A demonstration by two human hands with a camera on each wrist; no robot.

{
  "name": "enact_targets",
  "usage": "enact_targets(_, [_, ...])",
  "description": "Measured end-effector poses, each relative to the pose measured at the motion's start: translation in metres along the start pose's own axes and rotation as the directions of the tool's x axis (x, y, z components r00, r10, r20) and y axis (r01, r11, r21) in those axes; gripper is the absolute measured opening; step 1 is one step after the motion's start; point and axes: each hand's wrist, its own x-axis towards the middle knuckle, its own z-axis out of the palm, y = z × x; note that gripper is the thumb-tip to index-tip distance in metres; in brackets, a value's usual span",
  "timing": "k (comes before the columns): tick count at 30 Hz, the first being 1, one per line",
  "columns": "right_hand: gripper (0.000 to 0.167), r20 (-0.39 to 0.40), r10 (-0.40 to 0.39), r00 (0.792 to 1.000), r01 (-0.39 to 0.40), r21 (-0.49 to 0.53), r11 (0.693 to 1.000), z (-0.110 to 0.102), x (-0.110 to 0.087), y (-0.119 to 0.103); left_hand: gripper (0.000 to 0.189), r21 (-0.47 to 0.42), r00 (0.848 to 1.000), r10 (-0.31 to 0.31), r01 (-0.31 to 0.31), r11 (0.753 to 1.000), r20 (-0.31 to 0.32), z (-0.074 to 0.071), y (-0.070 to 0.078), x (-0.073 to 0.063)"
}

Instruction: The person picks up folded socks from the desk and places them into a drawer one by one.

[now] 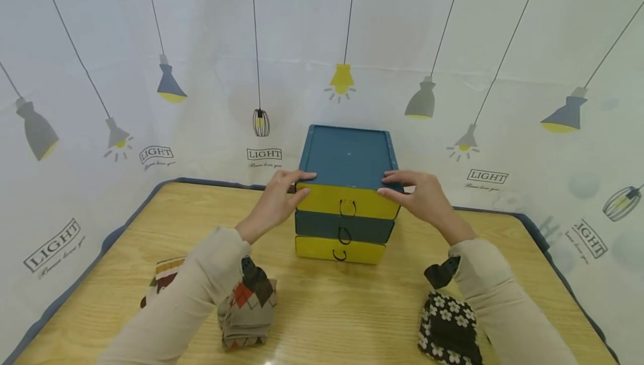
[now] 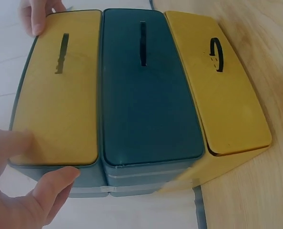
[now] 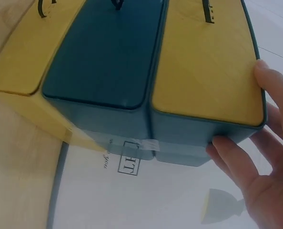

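Observation:
A stack of three drawer boxes stands on the table, yellow, dark teal and yellow from top to bottom, each front with a black loop pull. My left hand [image 1: 271, 200] holds the front left corner of the top drawer box [image 1: 347, 155], thumb at its yellow front and fingers over the blue lid. At the opposite front corner, my right hand [image 1: 425, 196] grips the same box in a like way. The right wrist view shows that hand's thumb on the yellow front [image 3: 208, 62] and fingers around the side. All the drawers look closed.
Folded argyle socks [image 1: 246, 320] lie left of centre on the wooden table [image 1: 322, 309]. Striped socks [image 1: 166, 270] are partly behind my left sleeve. Black socks with white flowers [image 1: 448, 326] lie near my right forearm. A lamp-print curtain [image 1: 302, 35] hangs behind the table.

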Motion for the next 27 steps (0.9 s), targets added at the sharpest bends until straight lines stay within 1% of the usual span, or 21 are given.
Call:
enact_targets(3, [0.035,0.058,0.006,0.998,-0.005,-0.027,1.0,-0.005,0.003,-0.001,0.035,-0.014,1.0,0.0,0.0,1.0,0.014,-0.001,0.001,0.001])
enact_targets(7, [0.032,0.116,0.016,0.993,-0.009,-0.062,0.998,-0.011,0.008,-0.004,0.038,-0.025,1.0,0.004,-0.003,1.0,0.029,-0.003,0.002,0.001])
enact_targets(9, [0.031,0.141,0.03,0.99,-0.021,-0.063,0.998,-0.014,0.011,-0.005,0.041,-0.034,1.0,0.013,-0.013,0.999,-0.001,-0.003,0.002,0.001])
enact_targets(11, [0.031,0.163,0.032,0.986,-0.021,-0.066,0.998,-0.016,0.013,-0.006,0.042,-0.051,0.997,0.037,-0.04,0.998,-0.074,-0.001,0.004,-0.001])
enact_targets(12, [0.031,0.175,0.033,0.984,-0.022,-0.066,0.998,-0.017,0.014,-0.007,0.042,-0.062,0.991,0.053,-0.061,0.996,-0.126,0.0,0.005,-0.002])
enact_targets(13, [0.031,0.187,0.034,0.982,-0.022,-0.065,0.998,-0.018,0.015,-0.008,0.042,-0.071,0.981,0.074,-0.088,0.994,-0.179,0.003,0.006,-0.004])
enact_targets(15, [0.03,0.206,0.03,0.978,-0.017,-0.065,0.998,-0.019,0.016,-0.009,0.038,-0.089,0.954,0.121,-0.15,0.985,-0.273,0.009,0.008,-0.007])
enact_targets(16, [0.031,0.214,0.028,0.976,-0.014,-0.066,0.998,-0.02,0.016,-0.009,0.036,-0.088,0.941,0.145,-0.18,0.98,-0.305,0.013,0.01,-0.009])
enact_targets(17, [0.03,0.223,0.028,0.974,-0.014,-0.064,0.998,-0.021,0.017,-0.009,0.033,-0.09,0.932,0.166,-0.205,0.975,-0.322,0.018,0.011,-0.011])
enact_targets(18, [0.03,0.231,0.031,0.972,-0.017,-0.065,0.998,-0.022,0.017,-0.009,0.03,-0.1,0.928,0.181,-0.224,0.969,-0.326,0.022,0.011,-0.013])
enact_targets(19, [0.03,0.239,0.032,0.971,-0.018,-0.063,0.998,-0.023,0.018,-0.009,0.028,-0.12,0.93,0.186,-0.234,0.965,-0.317,0.027,0.012,-0.015])
enact_targets(20, [0.029,0.246,0.033,0.969,-0.019,-0.06,0.998,-0.024,0.018,-0.009,0.026,-0.142,0.936,0.187,-0.237,0.961,-0.299,0.032,0.012,-0.017])
enact_targets(21, [0.028,0.252,0.034,0.967,-0.021,-0.057,0.998,-0.024,0.019,-0.009,0.025,-0.171,0.946,0.177,-0.229,0.958,-0.273,0.037,0.012,-0.018])
enact_targets(24, [0.026,0.263,0.033,0.964,-0.02,-0.052,0.998,-0.026,0.02,-0.01,0.024,-0.258,0.972,0.134,-0.182,0.949,-0.192,0.051,0.011,-0.021])
enact_targets(25, [0.025,0.266,0.033,0.963,-0.02,-0.051,0.998,-0.026,0.021,-0.01,0.025,-0.28,0.979,0.119,-0.163,0.946,-0.168,0.056,0.011,-0.021])
enact_targets(27, [0.025,0.271,0.032,0.962,-0.019,-0.051,0.999,-0.026,0.022,-0.011,0.028,-0.316,0.986,0.096,-0.134,0.939,-0.135,0.062,0.011,-0.02])
